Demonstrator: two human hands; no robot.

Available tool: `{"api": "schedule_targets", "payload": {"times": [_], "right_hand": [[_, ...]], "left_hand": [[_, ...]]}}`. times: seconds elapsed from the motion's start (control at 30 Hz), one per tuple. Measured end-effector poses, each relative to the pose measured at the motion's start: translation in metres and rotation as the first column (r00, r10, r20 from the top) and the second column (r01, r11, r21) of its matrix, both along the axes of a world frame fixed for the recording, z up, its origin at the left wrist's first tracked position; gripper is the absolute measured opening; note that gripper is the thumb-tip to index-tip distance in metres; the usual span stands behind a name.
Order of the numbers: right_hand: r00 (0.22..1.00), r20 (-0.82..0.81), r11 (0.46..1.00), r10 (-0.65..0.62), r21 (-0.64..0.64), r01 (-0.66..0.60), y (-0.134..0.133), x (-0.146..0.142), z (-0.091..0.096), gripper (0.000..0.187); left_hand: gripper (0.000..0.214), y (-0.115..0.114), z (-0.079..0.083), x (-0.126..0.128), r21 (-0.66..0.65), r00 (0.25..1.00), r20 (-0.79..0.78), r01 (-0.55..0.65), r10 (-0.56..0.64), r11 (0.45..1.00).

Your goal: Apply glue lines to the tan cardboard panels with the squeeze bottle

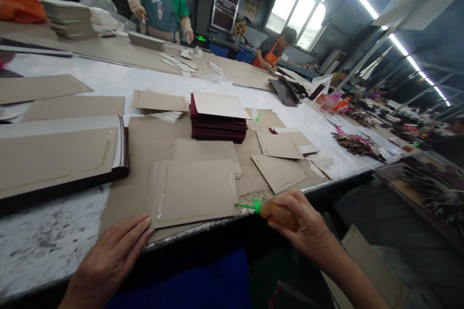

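My right hand (302, 219) is wrapped round an amber glue bottle (279, 213) with a green nozzle. The nozzle's tip points left, at the right edge of a tan cardboard piece (197, 190) lying on top of a fanned stack. Glistening glue lines run along that piece's left, bottom and right edges. My left hand (116, 248) lies with fingers stretched out, its fingertips touching the stack's lower left corner. Behind the stack lies another pile of tan pieces (206, 149).
A stack of maroon-edged boards (219, 118) stands beyond. Larger glued boards (54, 159) lie at left, with more tan cards (279, 174) at right. The table's front edge (203, 229) runs close below. Across the table stand a person in a green shirt (159, 0) and another in an orange apron (270, 53).
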State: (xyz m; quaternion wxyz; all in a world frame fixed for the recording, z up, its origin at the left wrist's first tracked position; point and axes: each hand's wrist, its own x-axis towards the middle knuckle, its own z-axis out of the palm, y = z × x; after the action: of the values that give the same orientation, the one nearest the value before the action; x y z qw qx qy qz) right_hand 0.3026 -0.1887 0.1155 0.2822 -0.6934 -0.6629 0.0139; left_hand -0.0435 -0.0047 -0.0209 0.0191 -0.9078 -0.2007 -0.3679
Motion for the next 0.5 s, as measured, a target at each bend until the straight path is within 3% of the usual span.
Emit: {"api": "schedule_targets", "payload": {"times": [0.23,0.5], "right_hand": [[0.997,0.046,0.995,-0.07,0.077,0.066,0.036,0.009,-0.013,0.033],[0.993,0.014,0.988,-0.119,0.101,0.117,0.067,0.019,-0.019,0.039]], "left_hand": [[0.031,0.006,-0.006,-0.006,0.083,0.996,-0.079,0.044,-0.037,0.996],[0.031,0.006,-0.017,-0.006,-0.011,0.999,-0.013,0.047,-0.047,0.999]]}}
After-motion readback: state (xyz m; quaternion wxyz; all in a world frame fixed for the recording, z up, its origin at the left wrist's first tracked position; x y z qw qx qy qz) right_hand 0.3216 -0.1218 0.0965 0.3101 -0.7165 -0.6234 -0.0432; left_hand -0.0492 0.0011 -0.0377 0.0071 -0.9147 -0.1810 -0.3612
